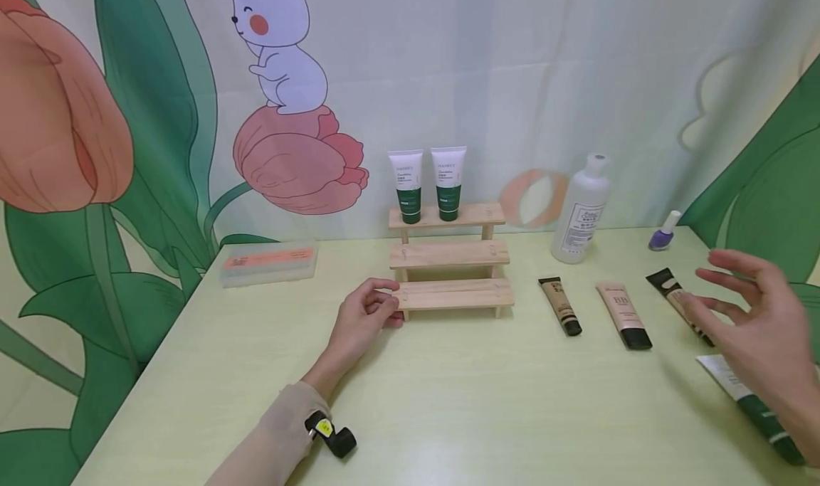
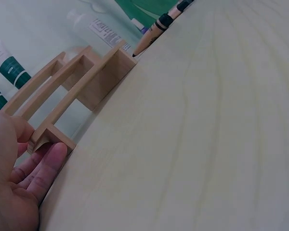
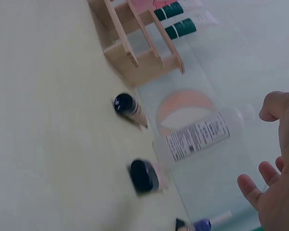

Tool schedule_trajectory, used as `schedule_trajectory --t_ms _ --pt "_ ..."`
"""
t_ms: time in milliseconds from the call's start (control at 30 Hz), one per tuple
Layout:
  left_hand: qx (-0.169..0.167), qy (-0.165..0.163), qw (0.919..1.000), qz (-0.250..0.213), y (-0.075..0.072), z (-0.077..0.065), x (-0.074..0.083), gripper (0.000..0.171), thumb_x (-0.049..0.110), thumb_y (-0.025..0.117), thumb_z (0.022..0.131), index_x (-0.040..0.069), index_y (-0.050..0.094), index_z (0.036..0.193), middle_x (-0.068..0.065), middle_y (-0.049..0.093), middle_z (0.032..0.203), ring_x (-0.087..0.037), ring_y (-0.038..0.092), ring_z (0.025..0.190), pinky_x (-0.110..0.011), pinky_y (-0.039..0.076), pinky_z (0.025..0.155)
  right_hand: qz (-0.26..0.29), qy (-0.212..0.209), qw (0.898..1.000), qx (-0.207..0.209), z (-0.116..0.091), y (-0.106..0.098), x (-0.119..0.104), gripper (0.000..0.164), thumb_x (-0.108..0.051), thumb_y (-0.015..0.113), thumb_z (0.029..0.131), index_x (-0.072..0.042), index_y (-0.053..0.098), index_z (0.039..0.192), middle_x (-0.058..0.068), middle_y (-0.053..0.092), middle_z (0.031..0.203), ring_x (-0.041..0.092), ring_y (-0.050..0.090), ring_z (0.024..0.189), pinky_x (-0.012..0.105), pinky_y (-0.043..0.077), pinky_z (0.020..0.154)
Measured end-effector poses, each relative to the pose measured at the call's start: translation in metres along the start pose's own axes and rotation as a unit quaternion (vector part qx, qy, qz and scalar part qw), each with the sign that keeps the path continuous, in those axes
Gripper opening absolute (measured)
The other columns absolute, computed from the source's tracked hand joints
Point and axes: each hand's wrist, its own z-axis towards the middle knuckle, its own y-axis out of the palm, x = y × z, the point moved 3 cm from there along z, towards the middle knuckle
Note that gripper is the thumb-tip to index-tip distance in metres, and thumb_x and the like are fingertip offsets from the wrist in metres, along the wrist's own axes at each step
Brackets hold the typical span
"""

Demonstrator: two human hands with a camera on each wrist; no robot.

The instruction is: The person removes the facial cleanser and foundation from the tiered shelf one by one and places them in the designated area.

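Note:
My left hand [image 1: 364,317] grips the left end of the lowest step of a three-tier wooden display stand [image 1: 451,295]. In the left wrist view, fingertips [image 2: 55,156] tuck under that step's end. Two white-and-green squeeze tubes [image 1: 448,183] stand upright side by side on the top tier. Over the table's right side, my right hand [image 1: 762,322] is raised with spread fingers and holds nothing. Under it in the head view lie a slim black-capped tube [image 1: 666,287] and a larger white-and-green tube [image 1: 765,415], both partly covered by the hand.
A pink BB cream tube [image 1: 621,312] and a small tan tube [image 1: 559,302] lie right of the stand. Behind them stand a white bottle [image 1: 581,212] and a purple nail polish bottle [image 1: 664,233]. A flat translucent case [image 1: 269,264] lies back left, before a printed curtain [image 1: 410,80].

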Motion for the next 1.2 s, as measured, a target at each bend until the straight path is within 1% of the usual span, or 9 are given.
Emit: schedule_trajectory --t_ms 133,333,400,567,733,867,1033,1133,1200 --pt "0.001 0.002 1.0 -0.003 0.0 0.0 0.001 0.025 0.004 0.069 0.11 0.007 0.071 0.134 -0.018 0.073 0.108 -0.03 0.08 0.095 -0.035 0.072 0.083 0.063 -0.019 0.998 -0.021 0.014 0.021 -0.015 0.071 0.01 0.08 0.096 -0.008 0.052 0.159 -0.011 0.057 0.147 0.002 0.064 0.126 0.005 0.057 0.092" --pt "0.001 0.003 1.0 0.0 0.001 -0.001 0.001 0.025 0.003 0.068 0.11 0.007 0.071 0.134 -0.017 0.073 0.107 -0.029 0.081 0.094 -0.034 0.072 0.083 0.091 -0.036 0.994 -0.045 0.035 0.06 -0.038 0.071 0.008 0.079 0.098 -0.007 0.05 0.16 -0.006 0.057 0.147 0.008 0.064 0.128 0.008 0.059 0.094" --pt "0.0 0.005 1.0 0.0 0.001 0.0 0.001 0.024 0.003 0.068 0.11 0.007 0.071 0.134 -0.017 0.074 0.106 -0.029 0.081 0.094 -0.034 0.072 0.082 0.1 -0.04 0.993 -0.051 0.041 0.073 -0.046 0.07 0.005 0.08 0.099 -0.008 0.05 0.161 -0.004 0.057 0.148 0.01 0.064 0.13 0.009 0.059 0.096" --pt "-0.001 0.01 0.9999 0.001 0.001 0.0 0.002 0.024 0.004 0.068 0.111 0.007 0.071 0.134 -0.018 0.074 0.106 -0.029 0.081 0.093 -0.034 0.072 0.082 0.158 -0.051 0.984 -0.066 0.057 0.104 -0.066 0.068 0.002 0.081 0.099 -0.011 0.052 0.16 0.002 0.057 0.149 0.019 0.064 0.133 0.013 0.06 0.099" --pt "-0.001 0.008 1.0 0.001 0.0 0.0 0.001 0.024 0.003 0.068 0.11 0.007 0.071 0.134 -0.018 0.074 0.105 -0.028 0.081 0.092 -0.033 0.072 0.082 0.206 -0.061 0.974 -0.072 0.069 0.134 -0.08 0.063 0.001 0.081 0.099 -0.009 0.055 0.155 0.003 0.06 0.144 0.025 0.064 0.132 0.016 0.062 0.098" --pt "-0.002 0.008 1.0 0.0 0.0 -0.001 0.002 0.024 0.004 0.068 0.11 0.007 0.071 0.134 -0.018 0.074 0.106 -0.028 0.081 0.093 -0.034 0.072 0.082 0.227 -0.07 0.968 -0.078 0.079 0.155 -0.087 0.06 0.0 0.08 0.1 -0.01 0.056 0.154 0.007 0.06 0.144 0.029 0.064 0.132 0.018 0.063 0.098" --pt "0.0 0.004 1.0 0.004 -0.001 -0.001 0.001 0.024 0.004 0.068 0.111 0.007 0.071 0.134 -0.018 0.074 0.106 -0.029 0.081 0.094 -0.035 0.072 0.082 0.242 -0.074 0.961 -0.107 0.087 0.184 -0.094 0.059 -0.001 0.081 0.1 -0.011 0.056 0.153 0.008 0.058 0.143 0.029 0.064 0.132 0.023 0.064 0.1" --pt "0.0 0.004 1.0 0.005 -0.001 0.0 0.0 0.024 0.004 0.068 0.11 0.008 0.071 0.134 -0.018 0.074 0.106 -0.029 0.081 0.094 -0.035 0.072 0.082 0.248 -0.07 0.959 -0.121 0.091 0.2 -0.097 0.06 -0.003 0.083 0.099 -0.01 0.055 0.152 0.011 0.058 0.144 0.034 0.063 0.134 0.025 0.064 0.102" --pt "-0.001 0.006 1.0 0.005 -0.001 0.001 0.0 0.024 0.004 0.069 0.11 0.008 0.071 0.134 -0.018 0.074 0.106 -0.028 0.081 0.094 -0.035 0.072 0.083 0.252 -0.07 0.957 -0.125 0.094 0.208 -0.1 0.061 -0.004 0.083 0.099 -0.008 0.054 0.153 0.015 0.057 0.146 0.038 0.063 0.135 0.027 0.064 0.103"
